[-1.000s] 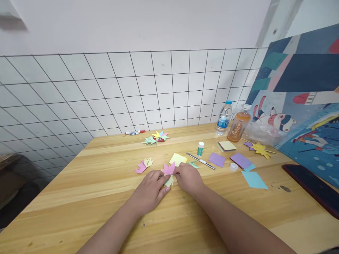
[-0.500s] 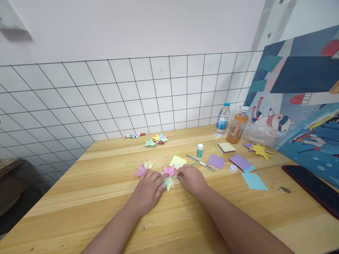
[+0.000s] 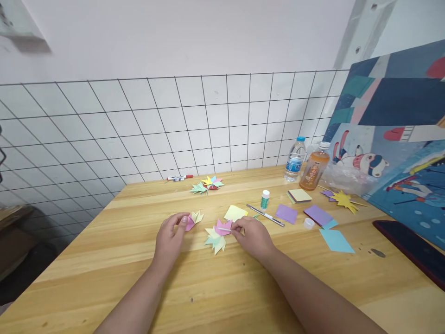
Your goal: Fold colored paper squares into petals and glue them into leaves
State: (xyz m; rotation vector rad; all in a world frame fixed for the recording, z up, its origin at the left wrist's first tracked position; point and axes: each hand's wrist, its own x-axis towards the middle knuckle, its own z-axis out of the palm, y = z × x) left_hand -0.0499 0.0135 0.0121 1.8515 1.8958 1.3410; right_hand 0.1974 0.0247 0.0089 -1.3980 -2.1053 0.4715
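Observation:
My left hand [image 3: 169, 237] grips a pink-and-yellow folded paper leaf [image 3: 196, 217] by its pink side, between thumb and fingers. Between the fingertips of my right hand [image 3: 253, 235] is pinched a thin whitish stick [image 3: 225, 229]. It lies across the pink part of a second folded paper leaf [image 3: 216, 241], whose other points are pale yellow and mint green. This leaf rests on the table in front of me, between my hands.
Beyond my hands are yellow paper squares [image 3: 235, 213], a pen [image 3: 265, 215] and a glue stick [image 3: 264, 200]. Purple paper [image 3: 286, 214], a white cap [image 3: 308, 223], blue paper [image 3: 336, 240] and two bottles [image 3: 314, 169] stand or lie rightward. Finished-looking leaves [image 3: 208, 184] sit near the wall.
My left hand has left the multicoloured leaf, moved left and taken hold of the pink-and-yellow one. My right hand stays beside the middle leaf, and the stick now shows over its pink part.

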